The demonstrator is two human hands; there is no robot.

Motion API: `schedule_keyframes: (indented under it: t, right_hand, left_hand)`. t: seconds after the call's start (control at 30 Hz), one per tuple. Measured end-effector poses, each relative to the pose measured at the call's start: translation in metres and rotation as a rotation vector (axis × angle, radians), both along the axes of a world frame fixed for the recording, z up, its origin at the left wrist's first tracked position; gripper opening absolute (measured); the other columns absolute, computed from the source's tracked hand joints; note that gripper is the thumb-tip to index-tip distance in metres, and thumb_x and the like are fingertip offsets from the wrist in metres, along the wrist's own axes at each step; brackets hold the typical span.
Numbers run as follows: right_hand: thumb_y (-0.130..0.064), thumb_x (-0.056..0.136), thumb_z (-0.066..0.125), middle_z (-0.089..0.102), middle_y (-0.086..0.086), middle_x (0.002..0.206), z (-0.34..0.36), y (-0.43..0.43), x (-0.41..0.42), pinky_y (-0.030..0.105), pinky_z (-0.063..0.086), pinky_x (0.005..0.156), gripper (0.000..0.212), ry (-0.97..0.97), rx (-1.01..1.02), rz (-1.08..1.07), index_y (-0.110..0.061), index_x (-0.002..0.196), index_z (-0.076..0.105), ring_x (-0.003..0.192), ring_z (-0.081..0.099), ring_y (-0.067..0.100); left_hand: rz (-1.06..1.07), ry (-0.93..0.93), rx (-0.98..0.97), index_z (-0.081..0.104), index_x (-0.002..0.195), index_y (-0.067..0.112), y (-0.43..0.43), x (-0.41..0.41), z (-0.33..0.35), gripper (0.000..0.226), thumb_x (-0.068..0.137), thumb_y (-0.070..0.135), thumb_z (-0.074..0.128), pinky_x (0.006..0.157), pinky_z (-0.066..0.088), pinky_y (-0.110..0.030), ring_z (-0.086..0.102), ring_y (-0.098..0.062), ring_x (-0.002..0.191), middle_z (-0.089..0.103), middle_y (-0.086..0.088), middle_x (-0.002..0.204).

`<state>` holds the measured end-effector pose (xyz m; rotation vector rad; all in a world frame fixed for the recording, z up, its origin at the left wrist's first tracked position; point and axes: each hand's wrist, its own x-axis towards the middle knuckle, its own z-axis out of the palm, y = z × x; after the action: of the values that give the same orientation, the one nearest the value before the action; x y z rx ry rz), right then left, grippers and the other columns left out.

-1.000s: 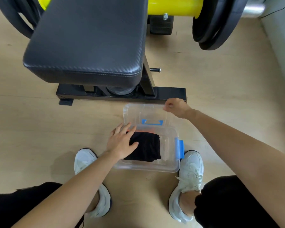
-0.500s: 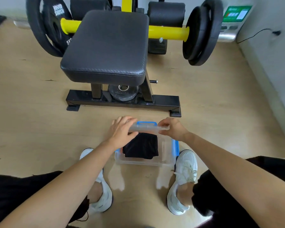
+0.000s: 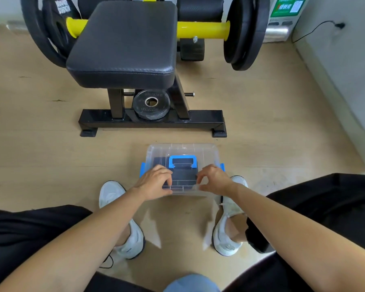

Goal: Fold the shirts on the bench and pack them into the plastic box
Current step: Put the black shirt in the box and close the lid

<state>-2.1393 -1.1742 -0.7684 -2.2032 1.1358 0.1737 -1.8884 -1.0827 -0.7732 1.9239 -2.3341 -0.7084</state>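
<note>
A pale wooden floor (image 3: 40, 148) carries a clear plastic box (image 3: 182, 149) with a blue-handled lid, standing between two white sneakers (image 3: 122, 220). Just beyond it rests the black base (image 3: 152, 121) of a padded bench (image 3: 122, 43), whose seat lies bare, a small weight plate (image 3: 151, 104) propped on the base.

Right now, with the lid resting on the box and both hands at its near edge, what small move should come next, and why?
Probably press the lid down and snap the blue side latches. The left hand and right hand rest on its near edge, dark folded shirts show through it, and the bench seat is bare, so only sealing seems left.
</note>
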Motion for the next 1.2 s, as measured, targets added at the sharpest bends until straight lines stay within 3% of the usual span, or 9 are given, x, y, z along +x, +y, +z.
schedule_keyframes:
  t: [0.17,0.27,0.4,0.5,0.63,0.83,1.0,1.1,1.2]
  right_hand:
    - [-0.029,0.084,0.077,0.06,-0.012,0.117,-0.001,-0.005,-0.001,0.024,0.049,0.086,0.033,-0.195,0.051,-0.341,-0.025,0.115,0.067,0.107,0.057,0.009]
    - [-0.03,0.084,0.077,0.059,-0.005,0.124,-0.007,-0.009,-0.005,0.024,0.048,0.089,0.04,-0.225,-0.056,-0.47,-0.023,0.121,0.064,0.11,0.056,0.014]
    - [-0.027,0.086,0.076,0.044,0.003,0.142,-0.019,-0.014,-0.01,0.035,0.043,0.107,0.061,-0.135,-0.173,-0.534,-0.026,0.141,0.049,0.129,0.041,0.024]
    - [-0.024,0.089,0.072,0.038,0.004,0.148,-0.025,-0.018,-0.016,0.04,0.043,0.109,0.073,-0.194,-0.02,-0.63,-0.026,0.152,0.034,0.131,0.045,0.026]
    - [-0.027,0.086,0.076,0.035,0.007,0.152,-0.028,-0.018,-0.025,0.047,0.041,0.111,0.088,-0.202,0.154,-0.764,-0.027,0.156,0.023,0.136,0.042,0.029]
    - [-0.032,0.084,0.078,0.044,0.01,0.149,-0.035,-0.011,-0.03,0.048,0.043,0.11,0.085,-0.193,0.228,-0.804,-0.02,0.153,0.03,0.133,0.046,0.031]
    - [-0.031,0.081,0.08,0.047,0.009,0.146,-0.034,-0.011,-0.029,0.047,0.044,0.107,0.087,-0.215,0.209,-0.828,-0.019,0.152,0.031,0.131,0.049,0.03]
    - [-0.029,0.081,0.081,0.048,0.009,0.146,-0.032,-0.01,-0.028,0.044,0.045,0.106,0.089,-0.229,0.22,-0.858,-0.015,0.153,0.03,0.129,0.05,0.03]
    - [-0.028,0.081,0.081,0.05,0.009,0.144,-0.029,-0.011,-0.028,0.043,0.045,0.105,0.091,-0.24,0.253,-0.893,-0.012,0.154,0.028,0.126,0.053,0.029]
  left_hand:
    - [0.162,0.124,-0.009,0.067,0.105,0.031,-0.002,0.001,-0.002,0.024,0.087,0.046,0.071,0.089,0.05,-0.036,0.051,-0.007,0.109,0.064,0.015,0.107]
    - [0.254,0.118,-0.118,0.065,0.117,0.029,-0.006,0.006,-0.003,0.028,0.09,0.038,0.068,0.087,0.051,-0.036,0.059,-0.015,0.11,0.065,0.012,0.118]
    - [0.395,-0.032,-0.18,0.053,0.141,0.022,-0.008,0.013,-0.009,0.05,0.094,0.035,0.063,0.105,0.042,-0.042,0.045,-0.023,0.134,0.051,0.002,0.147]
    - [0.527,-0.065,-0.083,0.03,0.156,0.017,-0.008,0.023,-0.019,0.066,0.098,0.035,0.058,0.106,0.041,-0.047,0.039,-0.031,0.139,0.032,-0.004,0.161]
    - [0.661,0.08,0.072,0.017,0.159,0.018,-0.004,0.037,-0.033,0.078,0.098,0.043,0.058,0.107,0.042,-0.048,0.037,-0.031,0.143,0.03,-0.005,0.161]
    - [0.748,0.102,0.178,0.012,0.16,0.014,0.002,0.044,-0.044,0.092,0.093,0.056,0.06,0.109,0.04,-0.047,0.036,-0.032,0.145,0.032,-0.009,0.162]
    - [0.814,0.136,0.155,0.035,0.151,0.01,-0.003,0.044,-0.046,0.082,0.089,0.052,0.068,0.098,0.046,-0.044,0.049,-0.035,0.132,0.048,-0.015,0.146]
    - [0.78,0.135,0.06,0.06,0.125,0.017,-0.001,0.041,-0.046,0.047,0.087,0.044,0.071,0.079,0.045,-0.035,0.057,-0.029,0.112,0.055,-0.011,0.119]
    - [0.765,0.176,0.016,0.065,0.113,0.019,0.0,0.039,-0.042,0.031,0.088,0.036,0.072,0.076,0.042,-0.031,0.059,-0.024,0.097,0.054,-0.005,0.109]
